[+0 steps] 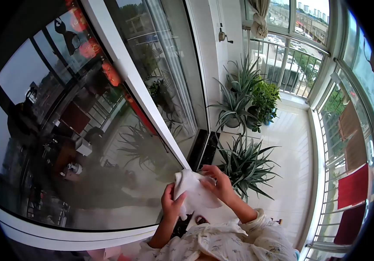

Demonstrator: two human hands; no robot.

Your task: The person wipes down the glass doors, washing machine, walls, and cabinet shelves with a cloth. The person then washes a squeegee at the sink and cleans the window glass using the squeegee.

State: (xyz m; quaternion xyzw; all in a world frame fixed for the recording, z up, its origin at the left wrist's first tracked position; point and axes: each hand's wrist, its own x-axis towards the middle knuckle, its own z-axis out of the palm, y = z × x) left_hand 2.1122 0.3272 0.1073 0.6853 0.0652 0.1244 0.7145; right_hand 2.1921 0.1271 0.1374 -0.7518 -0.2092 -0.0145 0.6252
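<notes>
A white cloth (pixel 192 188) hangs bunched in front of my body, beside the lower end of the glass door's white frame. My left hand (pixel 172 202) grips its left edge, thumb in front and fingers behind. On the other side, my right hand (pixel 220 185) has its fingers spread and curved at the cloth's upper right. Its thumb reaches over the cloth, and I cannot tell whether it touches.
A glass door (pixel 121 174) with a white frame fills the left, reflecting the room. Spiky potted plants (pixel 243 167) and a leafy green plant (pixel 264 100) stand ahead on the tiled floor (pixel 289 148). Along the right windows hang red cloths (pixel 352 187). A crank handle (pixel 225 36) sits on the wall.
</notes>
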